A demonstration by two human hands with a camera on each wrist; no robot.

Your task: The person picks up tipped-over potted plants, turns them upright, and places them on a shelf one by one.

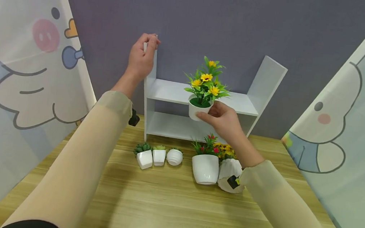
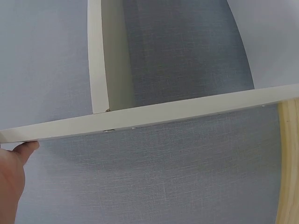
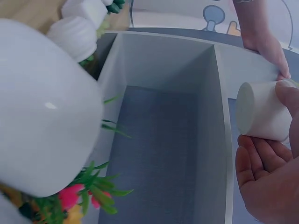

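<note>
A white two-tier shelf (image 1: 175,127) stands against the grey wall. At the top of its left side panel (image 2: 182,109), my left hand (image 1: 143,57) grips the edge, fingers curled over it; the left wrist view shows the thumb along the panel's underside. In front of the upper tier, my right hand (image 1: 223,119) holds a potted artificial plant (image 1: 199,110) with yellow flowers and green leaves. Thumb and fingers clasp its small white pot (image 3: 261,112), which is upright and raised above the upper board. The right wrist view hides the flowers.
In front of the shelf, small white succulent pots (image 1: 159,157) stand in a row at left. To the right are a larger white pot (image 1: 205,169) with red flowers and a rough whitish pot (image 1: 230,170) with yellow flowers. All rest on the wooden table (image 1: 161,206).
</note>
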